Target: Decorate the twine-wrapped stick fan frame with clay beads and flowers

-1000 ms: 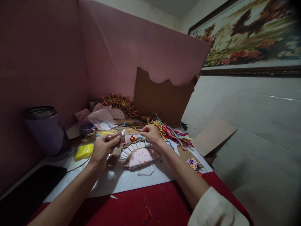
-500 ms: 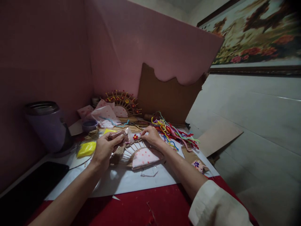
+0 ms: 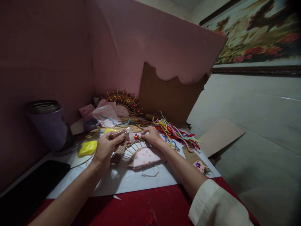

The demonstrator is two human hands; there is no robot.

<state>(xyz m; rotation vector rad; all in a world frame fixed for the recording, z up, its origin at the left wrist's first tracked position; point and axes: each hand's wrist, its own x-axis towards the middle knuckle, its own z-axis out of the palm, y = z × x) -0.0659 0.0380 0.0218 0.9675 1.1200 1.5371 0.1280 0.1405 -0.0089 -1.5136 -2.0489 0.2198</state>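
My left hand (image 3: 105, 147) is closed around a clear plastic packet with brown stuff inside (image 3: 127, 134), at the left end of a small half-round fan (image 3: 144, 158). The fan has thin sticks spread like rays, a brown rim and a pink dotted cloth centre. On its upper rim sits a small red flower with a yellow middle (image 3: 136, 136). Just right of that flower, the fingers of my right hand (image 3: 151, 135) are pinched together at the rim. Whatever lies between those fingertips is too small to make out. My right forearm covers part of the fan's right side.
Behind the hands lie thin sticks (image 3: 127, 129) and a heap of coloured fuzzy stems (image 3: 170, 130). A second decorated fan (image 3: 123, 102) leans at the back. Leftward are a yellow packet (image 3: 87, 148), a purple tumbler (image 3: 48, 125) and a black phone-like slab (image 3: 39, 182).
The whole view has shifted slightly. Both hands keep the same grip and place at the fan.
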